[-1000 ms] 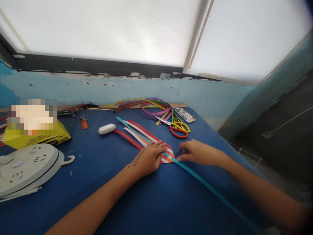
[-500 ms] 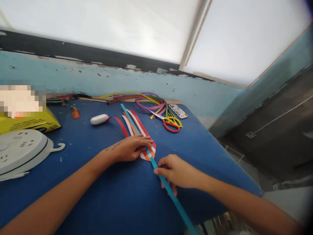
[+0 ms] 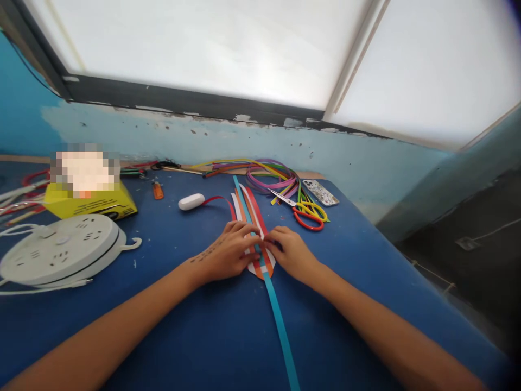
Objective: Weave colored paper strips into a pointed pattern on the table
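Red, white and orange strips (image 3: 265, 218) lie woven together on the blue table, with a long blue strip (image 3: 279, 320) running through them toward the front edge. My left hand (image 3: 238, 247) rests on the weave from the left, fingers bent over the strips. From the right, my right hand (image 3: 291, 250) pinches at the weave's right side, its fingertips close to the left hand's. What exactly sits between those fingertips is too small to tell. A white oval case (image 3: 191, 202) touches the loose end of a curved red strip.
Scissors (image 3: 308, 221), a phone (image 3: 321, 193) and coiled coloured strips (image 3: 268, 172) lie behind the hands. Leftward are a white power strip (image 3: 61, 250), a yellow box (image 3: 122, 201) and an orange lighter (image 3: 158, 190). The blue table (image 3: 211, 336) ends at the right.
My right hand has let go of the blue strip's near part and moved up to the weave, beside my left hand. The view has turned left.
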The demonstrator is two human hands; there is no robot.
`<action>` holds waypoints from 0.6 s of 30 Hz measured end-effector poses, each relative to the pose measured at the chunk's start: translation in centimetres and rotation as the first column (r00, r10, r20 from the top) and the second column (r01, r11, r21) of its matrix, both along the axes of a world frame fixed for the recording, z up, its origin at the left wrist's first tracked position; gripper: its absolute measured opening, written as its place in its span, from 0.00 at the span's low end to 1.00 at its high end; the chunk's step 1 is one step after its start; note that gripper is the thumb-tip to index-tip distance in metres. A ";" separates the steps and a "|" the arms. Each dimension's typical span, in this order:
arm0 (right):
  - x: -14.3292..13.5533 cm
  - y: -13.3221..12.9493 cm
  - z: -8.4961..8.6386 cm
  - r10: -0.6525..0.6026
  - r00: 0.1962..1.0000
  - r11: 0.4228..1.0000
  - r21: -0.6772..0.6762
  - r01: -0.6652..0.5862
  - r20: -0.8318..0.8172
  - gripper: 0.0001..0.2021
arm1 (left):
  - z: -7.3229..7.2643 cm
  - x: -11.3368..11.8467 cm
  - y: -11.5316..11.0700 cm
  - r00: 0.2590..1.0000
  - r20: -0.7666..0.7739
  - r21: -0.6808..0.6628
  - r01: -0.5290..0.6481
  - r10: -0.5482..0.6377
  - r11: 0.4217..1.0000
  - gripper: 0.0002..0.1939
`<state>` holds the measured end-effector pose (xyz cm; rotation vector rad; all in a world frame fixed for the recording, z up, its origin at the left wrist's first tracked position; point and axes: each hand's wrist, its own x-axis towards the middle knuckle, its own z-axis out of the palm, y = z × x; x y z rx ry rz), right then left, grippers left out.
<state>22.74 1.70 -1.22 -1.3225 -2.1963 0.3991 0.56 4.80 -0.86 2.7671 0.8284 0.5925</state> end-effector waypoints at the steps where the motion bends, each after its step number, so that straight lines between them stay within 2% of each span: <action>1: 0.0 0.0 -0.6 0.056 0.998 0.998 0.016 -0.056 -0.012 0.04 | 0.1 0.0 -0.2 0.998 0.005 -0.001 -0.063 0.063 0.998 0.11; 3: 0.1 -0.3 -1.3 0.117 0.992 0.993 0.031 -0.116 -0.037 0.03 | 0.3 0.1 -0.5 0.985 -0.031 -0.006 -0.172 0.171 0.985 0.13; 8: 0.3 -1.1 -1.5 0.097 0.995 0.993 0.063 -0.097 0.002 0.04 | 0.4 0.3 -1.1 0.904 -0.193 0.045 -0.381 0.382 0.924 0.19; 11: 0.1 -1.3 -1.5 0.095 0.995 0.991 0.091 -0.096 0.022 0.05 | 0.4 0.3 -1.4 0.880 -0.260 0.103 -0.384 0.397 0.918 0.18; 14: -0.2 -1.5 -1.5 0.083 0.996 0.992 0.090 -0.085 0.028 0.07 | 0.2 0.1 -1.0 0.890 -0.257 0.079 -0.368 0.376 0.926 0.13; 16: -0.4 -1.6 -1.5 0.074 0.996 0.993 0.085 -0.077 0.040 0.09 | 0.1 -0.2 -0.4 0.880 -0.232 0.063 -0.411 0.414 0.909 0.12; 18: -0.5 -1.7 -1.4 0.064 0.996 0.994 0.081 -0.068 0.056 0.10 | 0.0 -0.5 0.1 0.844 -0.204 0.085 -0.489 0.496 0.868 0.12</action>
